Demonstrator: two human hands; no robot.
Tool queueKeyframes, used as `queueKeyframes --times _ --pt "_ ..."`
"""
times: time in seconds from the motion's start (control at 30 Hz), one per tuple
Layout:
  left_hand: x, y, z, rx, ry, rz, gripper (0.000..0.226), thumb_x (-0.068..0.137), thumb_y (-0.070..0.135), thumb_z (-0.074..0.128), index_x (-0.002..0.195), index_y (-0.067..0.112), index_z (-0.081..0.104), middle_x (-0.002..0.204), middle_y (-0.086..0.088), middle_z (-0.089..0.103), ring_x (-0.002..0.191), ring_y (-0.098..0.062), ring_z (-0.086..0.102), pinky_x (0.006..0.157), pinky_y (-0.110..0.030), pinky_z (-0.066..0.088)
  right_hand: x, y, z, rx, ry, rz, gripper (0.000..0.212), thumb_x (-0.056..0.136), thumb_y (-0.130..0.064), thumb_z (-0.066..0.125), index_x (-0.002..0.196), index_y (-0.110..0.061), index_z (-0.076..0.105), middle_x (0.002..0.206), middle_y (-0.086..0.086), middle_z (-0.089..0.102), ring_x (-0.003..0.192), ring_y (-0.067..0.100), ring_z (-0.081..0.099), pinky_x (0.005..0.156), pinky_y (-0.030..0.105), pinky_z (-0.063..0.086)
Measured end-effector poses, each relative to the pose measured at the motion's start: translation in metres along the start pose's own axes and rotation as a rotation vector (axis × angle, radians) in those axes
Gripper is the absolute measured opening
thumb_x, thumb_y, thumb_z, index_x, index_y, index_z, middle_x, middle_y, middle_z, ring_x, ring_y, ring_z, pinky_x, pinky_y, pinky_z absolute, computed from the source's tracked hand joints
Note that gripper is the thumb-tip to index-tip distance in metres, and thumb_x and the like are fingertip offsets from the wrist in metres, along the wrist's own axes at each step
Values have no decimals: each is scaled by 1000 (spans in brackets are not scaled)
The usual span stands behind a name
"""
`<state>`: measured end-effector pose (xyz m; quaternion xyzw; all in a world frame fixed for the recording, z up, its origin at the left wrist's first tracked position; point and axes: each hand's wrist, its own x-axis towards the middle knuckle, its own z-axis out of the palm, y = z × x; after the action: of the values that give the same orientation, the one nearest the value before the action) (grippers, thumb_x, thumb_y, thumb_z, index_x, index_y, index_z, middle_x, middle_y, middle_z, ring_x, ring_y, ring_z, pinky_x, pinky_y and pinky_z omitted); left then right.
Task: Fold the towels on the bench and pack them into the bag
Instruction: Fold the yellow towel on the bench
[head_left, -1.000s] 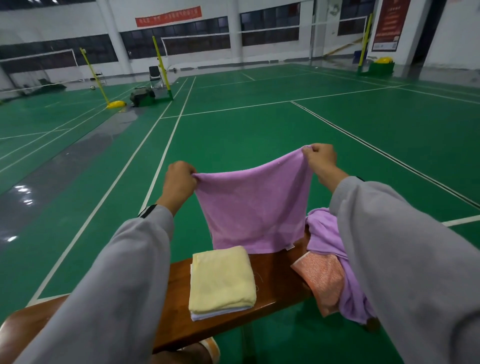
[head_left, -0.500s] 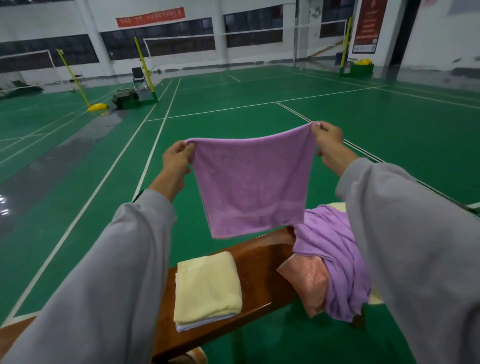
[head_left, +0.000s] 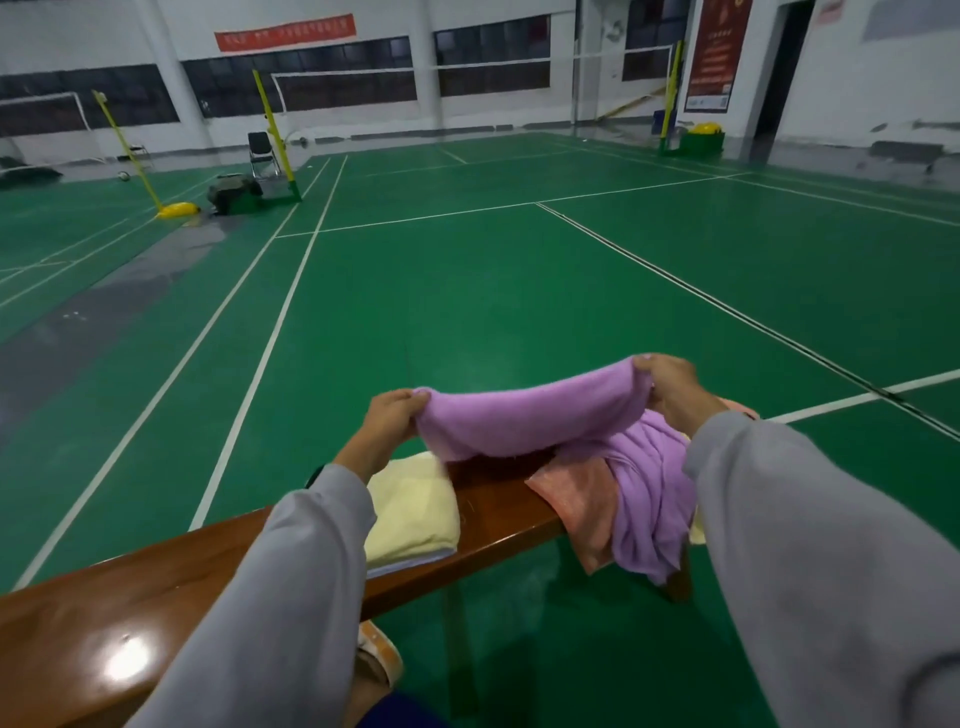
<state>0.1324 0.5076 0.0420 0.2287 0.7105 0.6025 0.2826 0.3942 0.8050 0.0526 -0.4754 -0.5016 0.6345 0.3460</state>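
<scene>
A purple towel (head_left: 524, 415) stretches between my two hands, low over the wooden bench (head_left: 498, 514). My left hand (head_left: 389, 418) pinches its left corner and my right hand (head_left: 667, 387) pinches its right corner. The towel sags and bunches just above the bench top. A folded pale yellow towel (head_left: 410, 509) lies on the bench below my left forearm, on top of a white one. To the right, a heap of unfolded towels hangs over the bench end: a purple one (head_left: 649, 499) and an orange-pink one (head_left: 582, 499). No bag is in view.
The bench runs from the lower left to the middle of the view, above a green court floor (head_left: 467, 291). A shoe (head_left: 376, 654) shows beneath the bench. Net posts, a chair and bins stand far off by the walls.
Both hands have come down and away from me with the purple towel, which hung flat in the air before and now droops bunched just over the bench.
</scene>
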Motion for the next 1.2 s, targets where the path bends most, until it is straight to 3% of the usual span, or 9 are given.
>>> queueKeyframes --times 0.2,0.33,0.53,0.63,0.77,0.87,1.0,1.1,1.2 --pt "-39 -51 -1 297 -174 -181 27 100 23 65 107 -3 70 93 -15 66 71 -25 63 59 -33 57 -29 72 -44 -250 -171 167 32 94 -13 66 123 -3 58 114 17 65 98 35 63 66 39 56" --pt "-39 -61 4 320 -117 -175 24 101 24 63 102 1 70 93 -15 65 71 -28 64 60 -37 60 -36 87 -49 -330 -252 174 21 97 -16 65 116 -8 63 107 12 62 92 28 60 74 39 56" --pt "-13 -51 14 390 106 -66 21 105 27 53 101 9 63 94 -16 66 70 -37 70 52 -42 61 -12 75 -27 -397 -238 -43 20 102 -22 57 85 -11 60 76 8 50 62 18 44 45 21 40" --pt "8 -53 14 457 198 -10 19 105 28 55 106 11 62 88 -16 69 59 -35 72 46 -39 59 14 66 -7 -516 -204 -156 31 102 -23 55 73 -12 56 66 6 47 58 19 42 43 20 37" --pt "42 -63 11 600 247 40 22 105 32 52 105 13 64 84 -10 71 48 -22 70 47 -30 52 52 61 22 -626 -188 -261 27 101 -25 57 85 -7 69 74 9 60 66 25 55 51 29 47" --pt "71 -71 9 692 266 61 29 104 39 53 103 13 67 88 -9 72 64 -23 70 65 -32 53 78 63 40 -679 -162 -343 33 100 -29 57 78 -8 71 82 12 66 76 32 61 67 39 50" --pt "100 -94 8 755 253 -6 32 102 42 52 103 14 68 96 -11 72 91 -33 67 77 -37 52 100 78 52 -749 -164 -358 31 101 -30 55 82 -13 74 88 6 70 85 27 63 78 37 47" --pt "109 -108 17 862 230 -142 38 100 42 52 123 13 63 121 -15 69 111 -37 63 96 -43 51 109 101 50 -945 -176 -295 41 103 -39 53 90 -5 72 92 14 71 91 33 65 76 34 42" --pt "111 -116 26 887 130 -300 69 95 62 54 136 6 51 138 -17 59 125 -38 57 103 -43 44 107 115 47 -1028 -180 -296 45 100 -48 54 95 -7 70 93 14 71 90 32 65 75 34 42"
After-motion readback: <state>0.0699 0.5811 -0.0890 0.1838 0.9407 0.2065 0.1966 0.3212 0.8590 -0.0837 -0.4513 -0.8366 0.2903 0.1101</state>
